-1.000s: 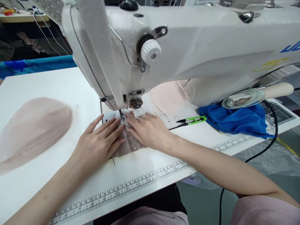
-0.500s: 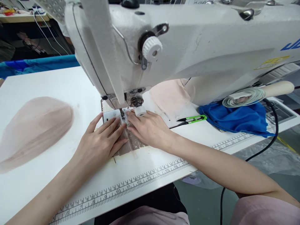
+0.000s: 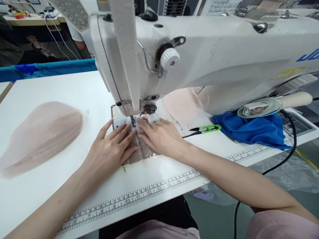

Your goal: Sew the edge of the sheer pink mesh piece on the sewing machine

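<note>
My left hand (image 3: 109, 150) lies flat with fingers stretched out on a small sheer beige fabric piece (image 3: 141, 153) just left of the needle. My right hand (image 3: 160, 136) lies flat on the same piece from the right, fingertips close to the presser foot (image 3: 133, 122). The fabric rests under the head of a white sewing machine (image 3: 199, 56). Most of the piece is hidden beneath both hands.
A pile of sheer beige fabric (image 3: 41, 134) lies at the table's left. Green thread snips (image 3: 205, 128), blue cloth (image 3: 251, 127) and a coil of tape (image 3: 259, 106) sit to the right. Pink fabric (image 3: 183, 104) lies behind the needle. A ruler strip (image 3: 139, 197) runs along the white table edge.
Both hands stay flat on the fabric piece by the needle. The view has shifted a little, so everything sits slightly further right in the picture.
</note>
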`<action>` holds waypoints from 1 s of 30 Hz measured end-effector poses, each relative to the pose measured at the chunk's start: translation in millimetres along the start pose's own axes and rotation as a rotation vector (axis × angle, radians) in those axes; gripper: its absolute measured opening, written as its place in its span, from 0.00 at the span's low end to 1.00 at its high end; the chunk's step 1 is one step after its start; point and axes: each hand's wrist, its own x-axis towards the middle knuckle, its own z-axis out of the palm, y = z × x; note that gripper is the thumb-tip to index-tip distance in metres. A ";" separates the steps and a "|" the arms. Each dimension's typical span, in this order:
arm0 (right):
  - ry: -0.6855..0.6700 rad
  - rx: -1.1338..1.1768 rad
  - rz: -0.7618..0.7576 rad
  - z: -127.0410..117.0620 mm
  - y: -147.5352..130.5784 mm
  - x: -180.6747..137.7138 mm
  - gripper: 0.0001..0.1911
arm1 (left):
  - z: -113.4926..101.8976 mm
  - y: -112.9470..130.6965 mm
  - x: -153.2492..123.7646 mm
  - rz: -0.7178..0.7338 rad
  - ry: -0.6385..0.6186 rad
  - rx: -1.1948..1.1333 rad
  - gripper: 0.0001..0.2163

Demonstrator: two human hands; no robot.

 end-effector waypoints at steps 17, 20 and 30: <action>0.052 0.140 -0.282 -16.7 12.7 -4.0 0.20 | -12.4 2.5 -7.5 0.177 0.130 -0.062 0.07; 0.038 0.180 -0.299 -19.0 11.5 -4.2 0.33 | -11.3 5.8 -6.1 -0.031 0.172 -0.157 0.06; 0.143 0.030 -0.437 -14.0 7.4 -5.9 0.14 | -4.8 8.7 -5.0 -0.027 0.102 -0.094 0.16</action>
